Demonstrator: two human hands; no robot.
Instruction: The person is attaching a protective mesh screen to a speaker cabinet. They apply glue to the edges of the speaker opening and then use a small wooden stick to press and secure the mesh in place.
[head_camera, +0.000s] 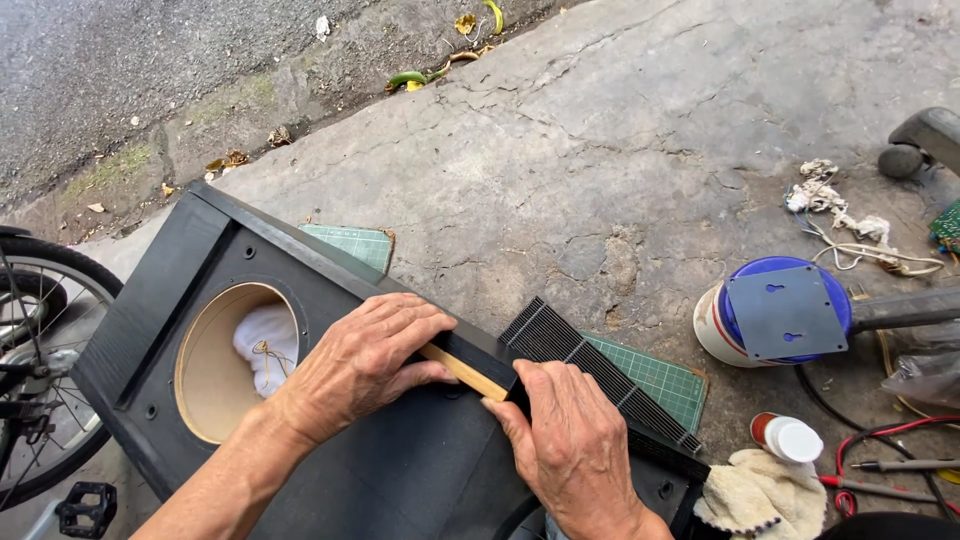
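A thin wooden strip (462, 371) lies along the upper edge of a black speaker cabinet (390, 470) resting face-up on cracked concrete (600, 130). The strip sits between the two hands, only its middle stretch showing. The left hand (362, 362) covers its near end, fingers curled over the cabinet's edge and thumb pressed along the strip, clamping it flat against the wood. The right hand (573, 440) bears down on the other end, fingers together and folded over the strip where it meets a ribbed black grille panel (590, 372).

The cabinet's round speaker opening (215, 365) shows white stuffing (268, 345) inside. A green cutting mat (660, 380) lies under the grille and pokes out again behind the cabinet.

To the right stand a white tub with a blue lid (720, 330), a grey metal plate (785, 312) resting on it, a small white-capped bottle (788, 438), a cream rag (762, 495) and red-handled tools (880, 465). A bicycle wheel (40, 370) edges in at left.
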